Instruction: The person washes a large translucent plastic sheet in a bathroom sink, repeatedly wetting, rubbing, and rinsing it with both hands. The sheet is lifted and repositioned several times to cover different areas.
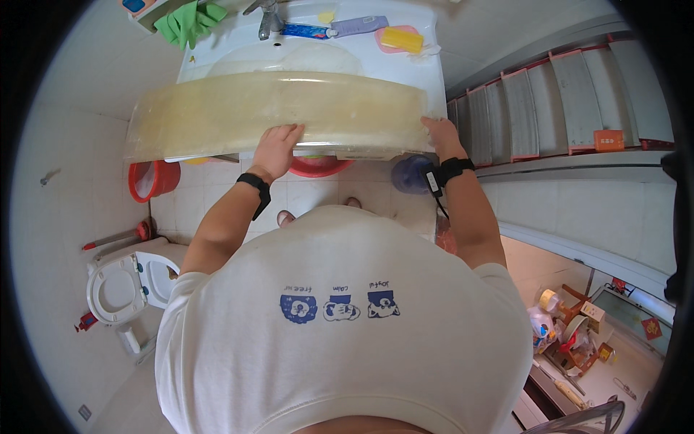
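Observation:
A long, yellowish, translucent plastic sheet (231, 108) lies across the front of the white washbasin (206, 54) and covers the near part of its bowl. Its left end reaches past the basin's side. My left hand (277, 148) holds the sheet's near edge around the middle, fingers on top and thumb out of sight. At the right end, my right hand (442, 135) grips the sheet's corner with bent fingers. Black straps circle both wrists.
Behind the sheet are a tap (267, 18), a blue tube (306, 30), a purple tube (359, 26) and a yellow sponge (401, 39). Red buckets (153, 181) and a blue container (410, 176) stand below. A toilet (116, 289) is at left, a ladder-like rack (549, 101) at right.

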`<action>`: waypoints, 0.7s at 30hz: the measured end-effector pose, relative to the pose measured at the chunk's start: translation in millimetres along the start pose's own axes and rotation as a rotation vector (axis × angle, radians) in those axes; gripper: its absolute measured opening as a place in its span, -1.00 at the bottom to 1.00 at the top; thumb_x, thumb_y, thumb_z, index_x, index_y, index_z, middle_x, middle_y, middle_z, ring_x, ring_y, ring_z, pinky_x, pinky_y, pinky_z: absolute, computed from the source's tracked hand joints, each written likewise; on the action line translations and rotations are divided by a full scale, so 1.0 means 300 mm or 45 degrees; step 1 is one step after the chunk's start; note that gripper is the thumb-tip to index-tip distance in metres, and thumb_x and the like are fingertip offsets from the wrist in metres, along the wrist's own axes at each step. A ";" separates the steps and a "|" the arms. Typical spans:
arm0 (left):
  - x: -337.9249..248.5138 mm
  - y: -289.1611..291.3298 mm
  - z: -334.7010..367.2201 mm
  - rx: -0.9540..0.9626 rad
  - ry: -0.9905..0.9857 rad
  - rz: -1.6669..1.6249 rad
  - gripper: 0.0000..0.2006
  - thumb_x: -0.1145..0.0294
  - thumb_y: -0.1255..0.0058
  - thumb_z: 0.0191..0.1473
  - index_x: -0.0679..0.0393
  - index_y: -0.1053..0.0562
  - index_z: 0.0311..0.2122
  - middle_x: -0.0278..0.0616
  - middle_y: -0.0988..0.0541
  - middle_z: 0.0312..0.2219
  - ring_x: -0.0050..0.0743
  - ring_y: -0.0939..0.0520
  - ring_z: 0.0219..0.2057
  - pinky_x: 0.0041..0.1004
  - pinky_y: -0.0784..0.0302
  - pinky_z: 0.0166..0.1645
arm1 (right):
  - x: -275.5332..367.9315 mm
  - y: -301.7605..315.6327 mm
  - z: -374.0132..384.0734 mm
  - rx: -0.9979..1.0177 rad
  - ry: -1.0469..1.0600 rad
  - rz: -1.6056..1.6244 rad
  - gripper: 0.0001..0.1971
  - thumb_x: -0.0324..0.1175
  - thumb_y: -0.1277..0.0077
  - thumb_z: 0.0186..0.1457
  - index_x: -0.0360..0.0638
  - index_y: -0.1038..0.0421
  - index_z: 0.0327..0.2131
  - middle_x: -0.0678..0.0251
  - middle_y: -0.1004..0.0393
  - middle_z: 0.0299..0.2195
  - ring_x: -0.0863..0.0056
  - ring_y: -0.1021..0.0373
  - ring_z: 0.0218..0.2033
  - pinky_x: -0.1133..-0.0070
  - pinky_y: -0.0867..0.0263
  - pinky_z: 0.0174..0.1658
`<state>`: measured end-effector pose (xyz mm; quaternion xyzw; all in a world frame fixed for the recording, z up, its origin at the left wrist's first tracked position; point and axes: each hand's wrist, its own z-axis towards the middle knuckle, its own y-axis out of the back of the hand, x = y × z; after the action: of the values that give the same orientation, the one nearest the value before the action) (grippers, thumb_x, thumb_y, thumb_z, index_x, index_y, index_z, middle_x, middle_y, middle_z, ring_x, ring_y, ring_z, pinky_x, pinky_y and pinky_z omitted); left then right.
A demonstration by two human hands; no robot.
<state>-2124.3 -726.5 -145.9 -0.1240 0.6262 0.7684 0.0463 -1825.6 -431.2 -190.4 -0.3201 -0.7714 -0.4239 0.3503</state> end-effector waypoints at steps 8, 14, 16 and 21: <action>-0.026 -0.006 -0.009 0.018 0.069 0.045 -0.43 0.63 0.07 -0.15 0.05 -0.36 0.08 -0.07 -0.43 -0.03 -0.06 -0.42 0.00 -0.23 -0.32 0.13 | 0.084 0.034 0.151 -0.131 0.424 0.126 -0.53 -0.10 0.28 0.25 -0.38 -0.34 -0.05 0.15 -0.43 -0.12 0.32 -0.37 -0.12 0.46 -0.26 -0.07; -0.048 -0.012 -0.012 0.141 0.150 0.132 -0.38 0.46 -0.03 -0.07 -0.08 -0.25 0.18 -0.10 -0.32 0.09 -0.07 -0.33 0.08 -0.21 -0.25 0.19 | 0.063 -0.097 0.158 0.016 1.007 -0.679 -0.62 -0.30 0.27 0.20 -0.30 -0.34 0.00 -0.03 -0.31 0.07 0.04 -0.27 0.07 0.36 -0.19 0.13; -0.061 -0.021 -0.012 0.180 0.195 0.157 -0.38 0.37 -0.01 -0.01 -0.14 -0.21 0.21 -0.13 -0.26 0.15 -0.15 -0.29 0.14 -0.17 -0.13 0.25 | 0.044 -0.090 0.098 0.095 0.884 -0.651 -0.63 -0.34 0.24 0.18 -0.29 -0.34 0.00 -0.02 -0.30 0.08 0.07 -0.24 0.09 0.36 -0.17 0.15; -0.075 -0.037 -0.001 0.377 0.298 0.274 -0.33 0.21 0.00 0.05 -0.24 -0.08 0.28 -0.15 -0.11 0.25 -0.21 -0.16 0.25 -0.12 0.01 0.31 | -0.013 -0.048 -0.154 0.289 0.781 -0.820 -0.63 -0.35 0.18 0.14 -0.28 -0.34 0.01 -0.05 -0.26 0.11 0.09 -0.24 0.11 0.37 -0.18 0.15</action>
<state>-2100.1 -722.4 -151.1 -0.1366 0.7429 0.6488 -0.0914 -1822.4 -478.8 -181.6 0.1166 -0.7339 -0.4991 0.4459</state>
